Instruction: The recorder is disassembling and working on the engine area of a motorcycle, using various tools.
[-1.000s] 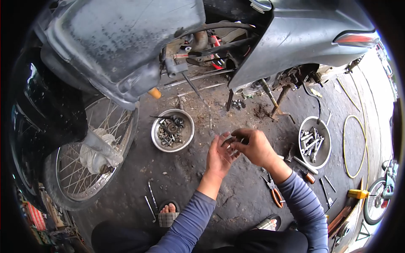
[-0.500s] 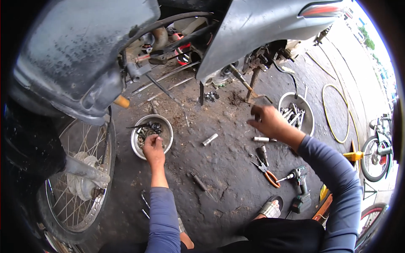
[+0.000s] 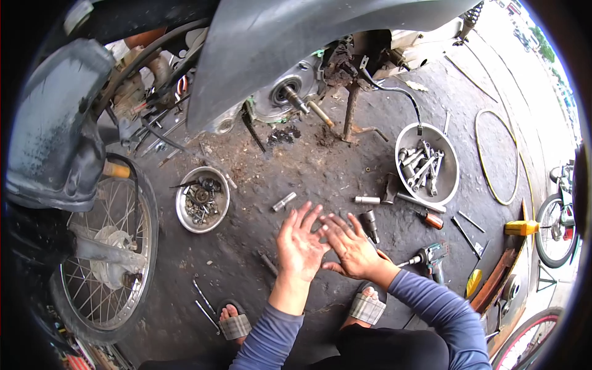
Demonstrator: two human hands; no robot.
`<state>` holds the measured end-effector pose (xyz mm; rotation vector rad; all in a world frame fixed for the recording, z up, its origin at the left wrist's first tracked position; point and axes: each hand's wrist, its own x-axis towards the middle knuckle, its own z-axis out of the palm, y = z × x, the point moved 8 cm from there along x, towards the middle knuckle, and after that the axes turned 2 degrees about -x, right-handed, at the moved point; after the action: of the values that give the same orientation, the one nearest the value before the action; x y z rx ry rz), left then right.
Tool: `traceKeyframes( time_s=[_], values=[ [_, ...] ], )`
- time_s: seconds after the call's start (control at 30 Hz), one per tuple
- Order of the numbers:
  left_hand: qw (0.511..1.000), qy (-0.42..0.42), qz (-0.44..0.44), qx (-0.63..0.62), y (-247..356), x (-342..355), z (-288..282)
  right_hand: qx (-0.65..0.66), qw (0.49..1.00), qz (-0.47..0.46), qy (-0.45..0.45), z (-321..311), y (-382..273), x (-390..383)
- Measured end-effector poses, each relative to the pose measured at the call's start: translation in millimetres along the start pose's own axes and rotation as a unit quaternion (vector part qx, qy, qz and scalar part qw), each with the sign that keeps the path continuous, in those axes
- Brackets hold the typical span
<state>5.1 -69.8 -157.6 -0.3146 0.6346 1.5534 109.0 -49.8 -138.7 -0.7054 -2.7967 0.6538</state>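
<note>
My left hand [image 3: 299,250] is raised palm up over the floor, fingers spread and holding nothing. My right hand [image 3: 351,253], palm down with fingers apart, is beside it, fingertips at the left hand's fingers. Beyond them lie a metal cylinder [image 3: 284,201], a short silver socket [image 3: 367,200] and a dark socket tool [image 3: 370,223]. A small steel bowl [image 3: 180,211] of fasteners sits to the left; a larger steel bowl [image 3: 453,166] of wrenches sits to the right. A cordless drill [image 3: 432,258] lies behind my right forearm.
A grey motorcycle body panel [image 3: 259,49] overhangs an exposed engine shaft [image 3: 293,98]. The front wheel [image 3: 105,308] stands at left. At right are an orange-handled screwdriver [image 3: 431,219], a coiled hose [image 3: 515,166], a yellow container [image 3: 518,227] and another motorbike [image 3: 552,234].
Half a second ago my hands were apart, the left at the small bowl; now they have come together, both spread. The view has also shifted, showing more of the engine.
</note>
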Motion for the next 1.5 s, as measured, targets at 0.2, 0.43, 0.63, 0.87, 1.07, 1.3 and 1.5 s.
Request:
traceKeyframes(
  time_s=[0.2,0.43,0.63,0.87,1.07,1.3,1.5],
  values=[
    [0.942,-0.050,0.235,0.232,-10.3,-10.8,17.7,0.748,0.567,0.345,0.025,74.1,49.4,-30.7],
    [0.913,-0.025,0.244,0.325,-7.6,-2.1,46.8,0.422,0.818,0.358,0.154,69.5,94.0,-73.9],
    [0.973,-0.118,0.152,0.129,69.8,70.5,110.6,0.398,0.877,0.218,-0.160,117.5,0.9,-155.9],
    [0.982,-0.132,0.134,-0.019,89.7,103.4,138.8,0.309,0.939,0.138,-0.061,116.7,-13.3,-155.2],
    [0.980,-0.126,0.151,-0.011,89.3,105.3,137.9,0.292,0.944,0.139,-0.061,114.4,-12.7,-158.5],
    [0.977,-0.080,0.174,0.093,94.9,79.7,89.3,0.280,0.948,0.143,-0.048,116.8,-10.5,-157.5],
    [0.811,0.127,0.469,0.326,158.7,56.0,33.9,0.281,0.946,0.157,-0.033,102.6,-7.5,-153.9]
  ],
)
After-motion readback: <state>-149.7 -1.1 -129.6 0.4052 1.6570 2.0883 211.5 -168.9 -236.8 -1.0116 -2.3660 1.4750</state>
